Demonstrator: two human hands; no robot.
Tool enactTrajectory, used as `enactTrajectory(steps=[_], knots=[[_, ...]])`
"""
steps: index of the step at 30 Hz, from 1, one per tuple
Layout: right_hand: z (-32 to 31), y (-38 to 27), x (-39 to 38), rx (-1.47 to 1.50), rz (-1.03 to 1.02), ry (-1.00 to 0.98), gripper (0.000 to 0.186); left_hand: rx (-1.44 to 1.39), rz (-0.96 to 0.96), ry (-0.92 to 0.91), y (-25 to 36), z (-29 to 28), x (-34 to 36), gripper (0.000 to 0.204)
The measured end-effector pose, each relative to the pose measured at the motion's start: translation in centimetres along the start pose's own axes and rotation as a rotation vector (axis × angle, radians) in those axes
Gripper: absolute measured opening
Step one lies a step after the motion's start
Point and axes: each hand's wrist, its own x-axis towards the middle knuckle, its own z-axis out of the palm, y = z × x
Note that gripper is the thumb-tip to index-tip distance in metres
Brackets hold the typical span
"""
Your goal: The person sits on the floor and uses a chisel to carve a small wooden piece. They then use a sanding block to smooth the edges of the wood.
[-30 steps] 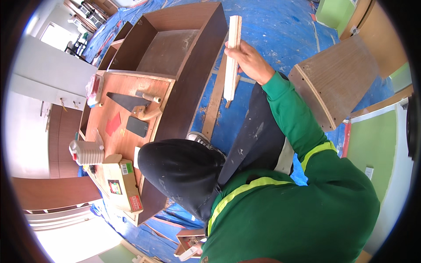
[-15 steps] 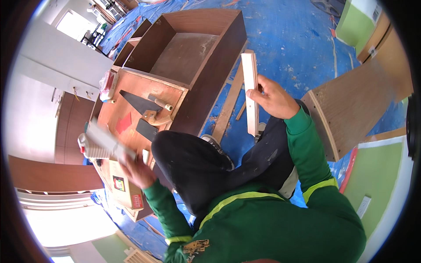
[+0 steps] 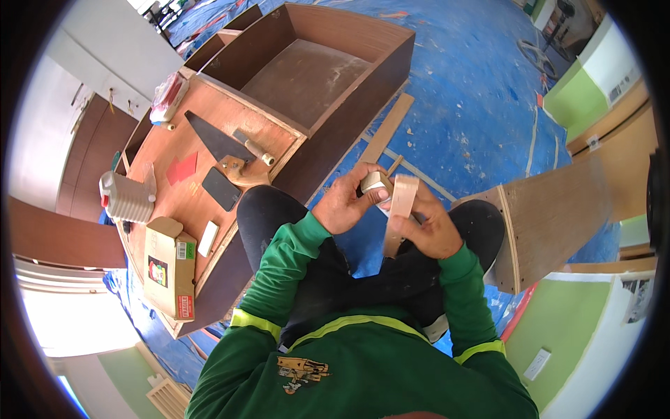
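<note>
I sit on a blue floor sheet with both hands together over my lap. My right hand (image 3: 431,227) grips a short pale wooden strip (image 3: 400,207), held nearly upright. My left hand (image 3: 347,203) holds a small pale block (image 3: 376,183) against the strip's upper end. What the block is cannot be told. Both sleeves are green with yellow bands.
A dark brown open cabinet box (image 3: 328,70) lies ahead. To the left a board (image 3: 174,202) bears a hand saw (image 3: 218,141), a white jug (image 3: 127,199), a cardboard box (image 3: 169,267) and a dark phone (image 3: 221,188). A plywood box (image 3: 551,223) stands at right. A long batten (image 3: 385,130) lies on the floor.
My right hand has drawn the wooden strip in from over the floor to my lap. My left hand came back from the board at left and now meets the strip with a small block.
</note>
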Motion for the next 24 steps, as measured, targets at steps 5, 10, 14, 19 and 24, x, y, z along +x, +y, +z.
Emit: enactTrajectory(steps=[5,10,14,19,24], knots=[[2.8,0.8,1.1,-0.092,0.060,-0.175,0.034,-0.312,-0.169,-0.015,-1.1,-2.4,-1.9,0.042],[6.3,1.6,2.5,0.265,0.240,-0.160,0.039,-0.051,-0.319,-0.011,1.0,-8.1,-4.2,0.064],[8.1,2.1,4.5,0.318,0.294,-0.106,0.042,0.939,-0.036,0.324,-0.5,-18.7,-1.3,0.069],[9.4,2.9,6.9,0.434,0.336,-0.018,0.038,1.314,-0.059,-0.001,-6.5,-29.2,-1.2,0.048],[8.6,3.7,7.9,0.442,0.363,0.023,0.032,1.590,0.381,-0.061,-9.5,-33.0,-4.3,0.028]])
